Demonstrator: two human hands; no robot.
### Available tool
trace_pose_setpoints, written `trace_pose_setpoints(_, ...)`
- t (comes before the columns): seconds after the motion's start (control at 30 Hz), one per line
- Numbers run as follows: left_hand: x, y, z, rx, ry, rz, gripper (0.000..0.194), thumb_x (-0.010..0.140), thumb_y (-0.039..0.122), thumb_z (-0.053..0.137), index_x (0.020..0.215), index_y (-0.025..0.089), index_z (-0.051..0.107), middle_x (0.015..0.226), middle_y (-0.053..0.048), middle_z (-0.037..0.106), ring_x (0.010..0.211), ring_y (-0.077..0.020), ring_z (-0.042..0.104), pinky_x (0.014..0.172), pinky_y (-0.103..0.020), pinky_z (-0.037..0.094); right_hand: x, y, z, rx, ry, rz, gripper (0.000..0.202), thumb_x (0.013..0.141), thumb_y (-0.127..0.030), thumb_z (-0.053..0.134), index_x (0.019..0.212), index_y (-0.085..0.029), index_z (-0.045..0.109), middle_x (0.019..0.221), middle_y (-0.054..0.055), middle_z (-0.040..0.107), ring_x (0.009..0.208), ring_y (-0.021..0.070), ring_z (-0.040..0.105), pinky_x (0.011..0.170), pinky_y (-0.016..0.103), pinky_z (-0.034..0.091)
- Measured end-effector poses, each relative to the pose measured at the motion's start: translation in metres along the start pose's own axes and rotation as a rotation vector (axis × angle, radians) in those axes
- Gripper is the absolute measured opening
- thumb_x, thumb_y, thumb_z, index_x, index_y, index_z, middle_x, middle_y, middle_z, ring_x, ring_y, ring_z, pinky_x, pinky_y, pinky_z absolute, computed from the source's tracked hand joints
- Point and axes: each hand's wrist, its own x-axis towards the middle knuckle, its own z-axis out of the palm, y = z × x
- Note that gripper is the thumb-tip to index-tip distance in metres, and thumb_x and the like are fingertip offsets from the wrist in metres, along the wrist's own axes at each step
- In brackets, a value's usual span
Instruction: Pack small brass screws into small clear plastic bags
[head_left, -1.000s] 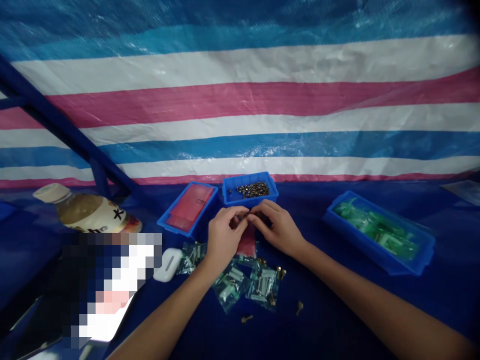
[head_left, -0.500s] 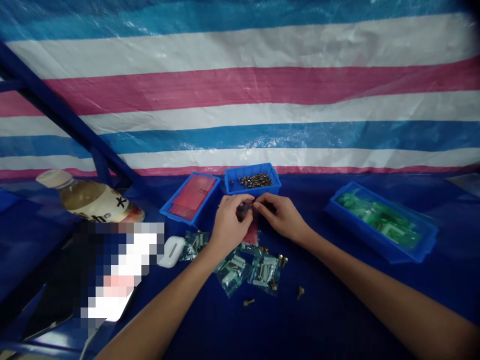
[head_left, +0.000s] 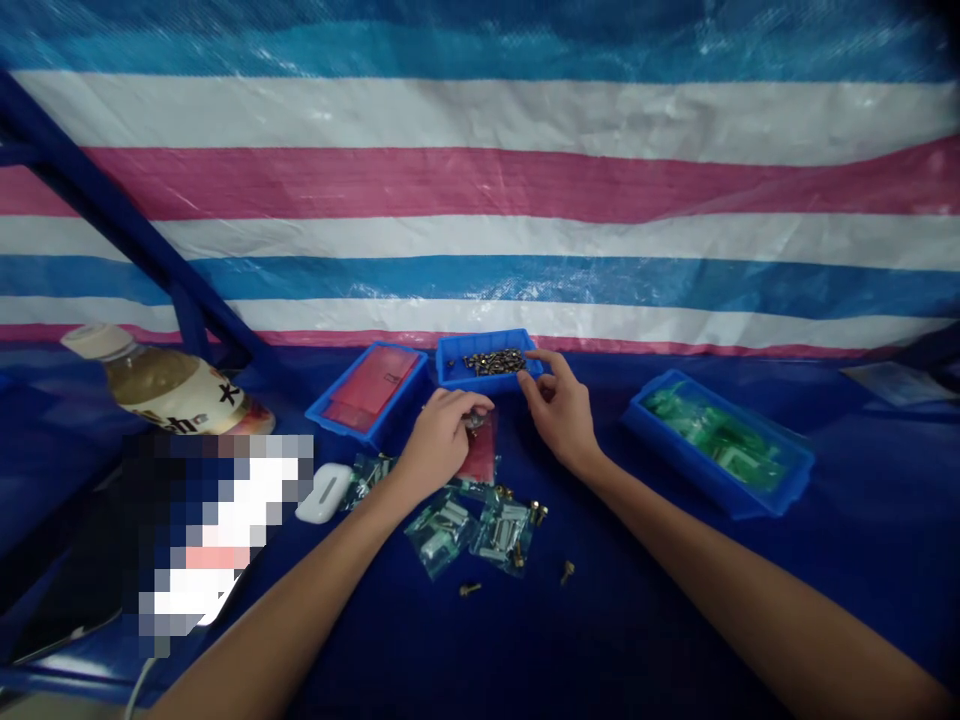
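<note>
Parted from our left hand, which it met fingertip to fingertip half a second ago, our right hand [head_left: 561, 412] has reached forward to the near right corner of a blue bin [head_left: 463, 381] of small metal fasteners [head_left: 499, 362]. Thumb and forefinger stand apart, the forefinger at the bin's edge, with nothing visible between them; whether it touches a fastener we cannot tell.

Our left hand [head_left: 435, 440] hangs back, fingers curled around small shiny pieces [head_left: 474, 421], too blurred for us to count, above a flat red packet [head_left: 480, 457]. We judge the step to be gathering fasteners into a set; the next move seems to call for a light pinch by the right fingers while the left keeps its cluster from spilling.

Just beyond our left hand sits a second blue bin [head_left: 313, 417] of red packets [head_left: 375, 385]. Nearer to us than both hands lie clear packets [head_left: 442, 537] of pale parts and scattered loose bolts [head_left: 568, 570], easily confused, we would say, with bin stock. Well to the right of our right hand, a third blue bin [head_left: 799, 473] holds green packets [head_left: 701, 420].
</note>
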Motion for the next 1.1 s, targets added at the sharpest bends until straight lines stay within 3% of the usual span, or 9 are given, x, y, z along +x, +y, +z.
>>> trace_pose_setpoints(0.2, 0.004, 0.002, -0.012, 0.125, -0.213, 0.099, 0.047, 0.07, -0.002, 0.044, 0.105, 0.024, 0.061, 0.107, -0.003, 0.06, 0.106, -0.0216, 0.05, 0.096, -0.039, 0.042, -0.007, -0.006, -0.001, -0.005, -0.179, -0.139, 0.018, 0.093, -0.03, 0.045, 0.102, -0.022, 0.057, 0.051, -0.008, 0.039, 0.044, 0.0096, 0.04, 0.049, 0.024, 0.027)
trace_pose_setpoints(0.4, 0.005, 0.0, -0.009, 0.12, -0.238, 0.102, 0.028, 0.087, 0.011, 0.042, 0.102, 0.023, 0.062, 0.103, -0.003, 0.059, 0.101, -0.0193, 0.052, 0.093, -0.038, 0.042, -0.008, -0.003, 0.001, -0.077, -0.24, -0.193, 0.017, 0.093, -0.027, 0.045, 0.102, -0.022, 0.059, 0.053, -0.007, 0.045, 0.046, 0.0092, 0.042, 0.051, 0.023, 0.027)
trace_pose_setpoints(0.63, 0.005, -0.002, 0.0, 0.091, -0.119, 0.049, 0.024, 0.093, 0.027, 0.044, 0.108, 0.023, 0.062, 0.108, -0.005, 0.062, 0.102, -0.0204, 0.054, 0.092, -0.039, 0.043, -0.007, -0.005, -0.001, -0.1, -0.288, -0.158, 0.017, 0.093, -0.027, 0.046, 0.101, -0.022, 0.06, 0.059, -0.005, 0.055, 0.051, 0.0085, 0.046, 0.053, 0.022, 0.028)
trace_pose_setpoints(0.87, 0.002, 0.002, 0.006, 0.042, 0.075, 0.012, 0.024, 0.093, 0.03, 0.046, 0.102, 0.021, 0.067, 0.102, -0.006, 0.067, 0.098, -0.0196, 0.06, 0.089, -0.035, 0.046, -0.008, -0.006, -0.001, -0.013, -0.307, -0.203, 0.014, 0.085, -0.018, 0.052, 0.093, -0.02, 0.063, 0.079, 0.0, 0.063, 0.065, 0.0105, 0.053, 0.06, 0.023, 0.036)
trace_pose_setpoints(1.1, -0.002, 0.004, 0.01, -0.068, 0.168, -0.115, 0.028, 0.092, 0.033, 0.048, 0.112, 0.023, 0.065, 0.108, -0.005, 0.07, 0.096, -0.0194, 0.065, 0.09, -0.034, 0.049, -0.009, -0.004, 0.002, -0.049, -0.298, -0.164, 0.013, 0.086, -0.026, 0.055, 0.079, -0.017, 0.061, 0.071, 0.0, 0.059, 0.06, 0.0101, 0.048, 0.058, 0.023, 0.036)
